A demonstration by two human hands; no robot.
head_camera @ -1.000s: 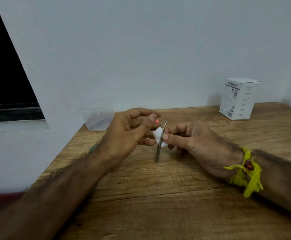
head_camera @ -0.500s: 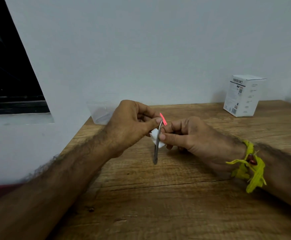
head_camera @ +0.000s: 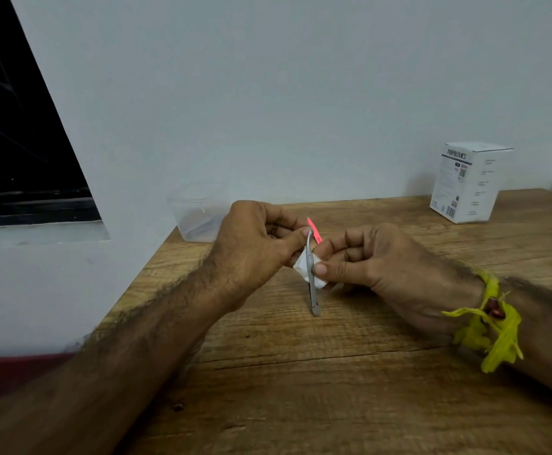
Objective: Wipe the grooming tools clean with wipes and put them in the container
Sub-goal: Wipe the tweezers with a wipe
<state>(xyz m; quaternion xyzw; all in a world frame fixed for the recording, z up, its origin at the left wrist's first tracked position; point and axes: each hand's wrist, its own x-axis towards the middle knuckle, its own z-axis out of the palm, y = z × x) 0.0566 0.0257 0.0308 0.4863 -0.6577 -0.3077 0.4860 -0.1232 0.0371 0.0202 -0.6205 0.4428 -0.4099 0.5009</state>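
At table centre, left hand (head_camera: 251, 247) grips tweezers (head_camera: 311, 280), right hand (head_camera: 366, 261) pinches wipe (head_camera: 304, 269) around them; container (head_camera: 199, 215) at ten o'clock awaits.

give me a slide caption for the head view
Left hand holds metal tweezers while right hand pinches a white wipe around them; clear container behind.

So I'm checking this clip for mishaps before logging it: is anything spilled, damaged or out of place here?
Nothing stands out. The left hand holds the top of the metal tweezers while the right hand pinches a white wipe around them. The clear container and white box stand upright on the wooden table.
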